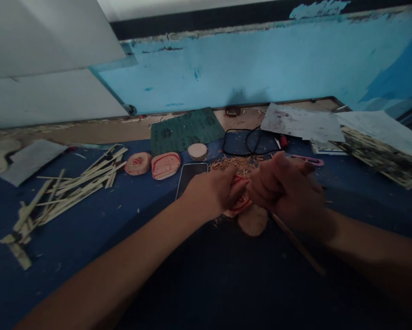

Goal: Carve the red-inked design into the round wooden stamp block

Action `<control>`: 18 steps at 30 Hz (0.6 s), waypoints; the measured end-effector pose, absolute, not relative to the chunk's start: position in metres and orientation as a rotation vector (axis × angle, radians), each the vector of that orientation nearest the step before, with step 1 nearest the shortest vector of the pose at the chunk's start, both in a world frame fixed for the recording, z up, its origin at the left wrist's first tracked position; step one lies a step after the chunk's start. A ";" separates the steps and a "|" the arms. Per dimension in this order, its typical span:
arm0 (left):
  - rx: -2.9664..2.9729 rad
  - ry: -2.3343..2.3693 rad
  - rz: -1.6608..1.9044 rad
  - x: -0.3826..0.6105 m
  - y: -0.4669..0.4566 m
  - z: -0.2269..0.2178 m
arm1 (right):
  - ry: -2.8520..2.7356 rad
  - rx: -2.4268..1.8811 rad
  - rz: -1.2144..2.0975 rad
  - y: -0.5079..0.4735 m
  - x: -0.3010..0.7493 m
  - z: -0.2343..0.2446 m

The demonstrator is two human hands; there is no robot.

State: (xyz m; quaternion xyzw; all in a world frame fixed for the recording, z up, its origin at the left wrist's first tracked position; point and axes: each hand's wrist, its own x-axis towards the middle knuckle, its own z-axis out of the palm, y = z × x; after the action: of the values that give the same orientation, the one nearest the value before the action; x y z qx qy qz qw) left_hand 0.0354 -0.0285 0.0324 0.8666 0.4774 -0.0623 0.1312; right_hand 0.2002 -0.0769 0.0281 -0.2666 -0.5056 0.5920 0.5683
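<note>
My left hand (211, 190) is closed on a red-marked wood piece (241, 202), its fingers pressed along the near left side. Close by on the right, my right hand (286, 195) is wrapped into a fist, thumb uppermost; whatever is inside it is hidden. The two hands almost meet over the marked piece. Below them lies a pale round wood slice (253, 221). A thin brown stick (300, 247) slants out from under my right hand. Reddish wood shavings (235, 163) are heaped just behind the hands, and a phone (189, 176) lies beside my left hand.
Two red-marked wood slices (165, 165) and a small pale disc (197, 151) sit left of the shavings. Thin wood strips (75, 188) spread further left. Green sandpaper (187, 130), a black cable (240, 152), a pink-handled tool (309, 160) and grey sheets (298, 123) lie behind.
</note>
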 end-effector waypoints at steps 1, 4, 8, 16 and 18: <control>2.511 1.373 -0.173 0.036 -0.028 0.031 | -1.222 -0.629 1.376 -0.078 0.201 0.023; 2.507 1.343 -0.161 0.036 -0.025 0.028 | -1.328 -0.657 1.343 -0.080 0.203 0.005; 2.506 1.353 -0.167 0.036 -0.024 0.026 | -1.308 -0.652 1.387 -0.078 0.205 0.005; 2.528 1.396 -0.124 0.036 -0.031 0.032 | -1.215 -0.648 1.484 -0.074 0.204 0.041; 2.516 1.374 -0.086 0.036 -0.034 0.032 | -1.207 -0.653 1.502 -0.076 0.204 0.042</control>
State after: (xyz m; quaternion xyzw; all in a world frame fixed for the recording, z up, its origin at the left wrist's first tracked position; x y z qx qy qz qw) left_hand 0.0361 -0.0342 0.0319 0.8691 0.4745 -0.0298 0.1363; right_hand 0.2039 -0.0762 0.0419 -0.2731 -0.5047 0.6281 0.5255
